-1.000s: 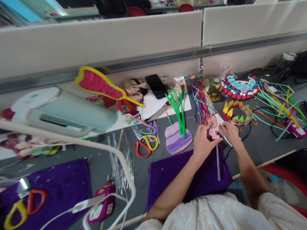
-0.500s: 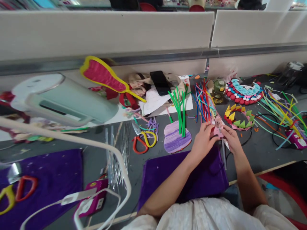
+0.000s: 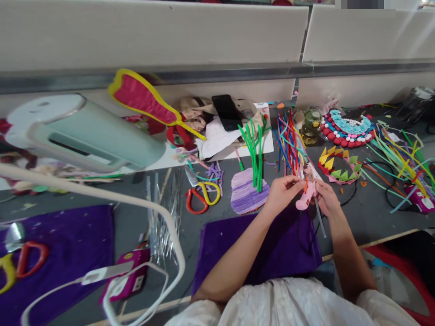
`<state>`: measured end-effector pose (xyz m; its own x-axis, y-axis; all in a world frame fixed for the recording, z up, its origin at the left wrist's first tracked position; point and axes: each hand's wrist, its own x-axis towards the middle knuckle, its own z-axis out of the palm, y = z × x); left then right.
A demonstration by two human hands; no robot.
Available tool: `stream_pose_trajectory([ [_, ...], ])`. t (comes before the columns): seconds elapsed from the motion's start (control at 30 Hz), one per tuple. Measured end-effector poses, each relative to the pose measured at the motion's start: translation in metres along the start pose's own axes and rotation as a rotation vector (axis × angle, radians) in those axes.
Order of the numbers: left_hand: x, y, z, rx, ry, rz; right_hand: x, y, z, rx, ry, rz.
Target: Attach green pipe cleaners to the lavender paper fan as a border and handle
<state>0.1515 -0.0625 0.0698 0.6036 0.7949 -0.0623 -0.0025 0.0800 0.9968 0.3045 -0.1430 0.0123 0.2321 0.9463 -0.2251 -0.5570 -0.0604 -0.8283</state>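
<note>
From my remote station I'm seeing the left hand (image 3: 281,194) pinching a pink glue gun (image 3: 310,194) beside its orange trigger (image 3: 306,186), the right hand (image 3: 327,197) gripping its right side. The gun is sitting between them, near the purple cloth's (image 3: 234,240) far edge. A clear stick (image 3: 320,220) is trailing below; snagging could be twisting the gun loose. Multicoloured stems (image 3: 291,144) are crowding its blurred front, so an accidental squeeze could be smearing them.

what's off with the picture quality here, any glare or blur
Head view: pale light streaks at the top of the right-hand partition panel; head view: glints on the silvery strips; head view: pink tool between left hand and right hand too soft for fine detail; head view: pixelated block at top right.
</note>
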Motion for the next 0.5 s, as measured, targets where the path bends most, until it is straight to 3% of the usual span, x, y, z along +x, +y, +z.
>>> stream_pose_trajectory([
  [0.27,0.000,-0.006,0.005,-0.084,0.015,0.007,0.002,0.005,0.004,0.092,0.046,-0.009],
  [0.5,-0.001,-0.013,0.007,0.217,0.106,0.160,0.002,0.010,0.004,0.141,0.021,0.078],
])
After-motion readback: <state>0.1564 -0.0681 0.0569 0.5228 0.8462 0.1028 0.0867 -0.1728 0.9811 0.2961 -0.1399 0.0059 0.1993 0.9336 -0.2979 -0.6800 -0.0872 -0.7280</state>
